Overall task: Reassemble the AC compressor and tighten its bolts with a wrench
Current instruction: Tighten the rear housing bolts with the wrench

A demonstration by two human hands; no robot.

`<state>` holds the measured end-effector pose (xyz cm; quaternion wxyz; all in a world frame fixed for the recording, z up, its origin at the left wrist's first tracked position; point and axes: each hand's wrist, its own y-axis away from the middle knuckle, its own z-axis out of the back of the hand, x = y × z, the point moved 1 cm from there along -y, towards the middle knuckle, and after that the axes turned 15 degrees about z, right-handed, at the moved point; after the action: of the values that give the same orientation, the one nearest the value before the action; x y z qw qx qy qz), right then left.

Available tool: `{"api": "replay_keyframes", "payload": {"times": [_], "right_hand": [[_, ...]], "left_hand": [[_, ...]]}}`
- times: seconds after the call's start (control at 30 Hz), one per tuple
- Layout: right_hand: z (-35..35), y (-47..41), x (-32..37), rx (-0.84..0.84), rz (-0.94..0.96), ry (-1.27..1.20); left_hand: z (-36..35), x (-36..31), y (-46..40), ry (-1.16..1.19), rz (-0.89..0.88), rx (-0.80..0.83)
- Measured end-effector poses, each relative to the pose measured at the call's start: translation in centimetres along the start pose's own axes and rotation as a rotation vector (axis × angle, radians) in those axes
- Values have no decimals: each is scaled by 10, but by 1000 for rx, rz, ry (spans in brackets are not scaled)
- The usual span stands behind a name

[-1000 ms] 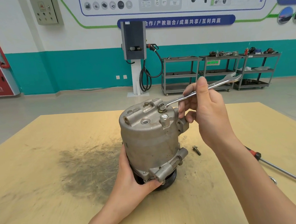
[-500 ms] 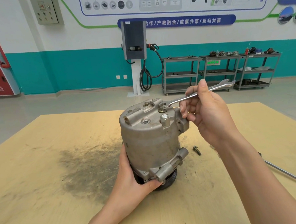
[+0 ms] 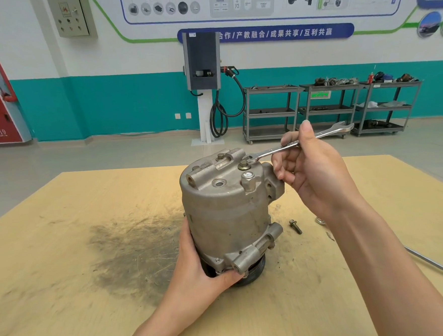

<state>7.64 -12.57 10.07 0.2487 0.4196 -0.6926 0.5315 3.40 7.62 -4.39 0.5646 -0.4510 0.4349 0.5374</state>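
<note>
Automotive training workshop – EV charger (image 3: 202,61), parts carts (image 3: 333,107), vehicle-systems wall poster (image 3: 256,0).

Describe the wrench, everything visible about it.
The wrench is a slim, bright polished metal combination spanner. Its near end sits on a bolt on top of the compressor; its open-jawed far end points up and to the right, so the shaft tilts. The right hand pinches the shaft near its middle, thumb on top. Stamped marks on the shaft are too small to read.
</note>
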Motion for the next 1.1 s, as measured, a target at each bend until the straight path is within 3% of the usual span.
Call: {"api": "replay_keyframes", "payload": {"times": [0.3, 0.6, 0.7, 0.93, 1.03, 1.1], "right_hand": [[2, 0, -1, 54, 48, 0], [-10, 9, 1, 138, 359, 207], [-15, 15, 1, 87, 519, 382], [-33, 29, 11, 240, 1044, 1027], [-33, 29, 14, 240, 992, 1055], [-30, 26, 16, 213, 841, 901]], "left_hand": [[0, -1, 0, -11, -4, -4], [0, 0, -1, -15, 3, -8], [0, -1, 0, -10, 3, 0], [-2, -1, -1, -11, 2, -16], [-1, 0, -1, -12, 3, -17], [0, 0, -1, -12, 3, -11]]}}
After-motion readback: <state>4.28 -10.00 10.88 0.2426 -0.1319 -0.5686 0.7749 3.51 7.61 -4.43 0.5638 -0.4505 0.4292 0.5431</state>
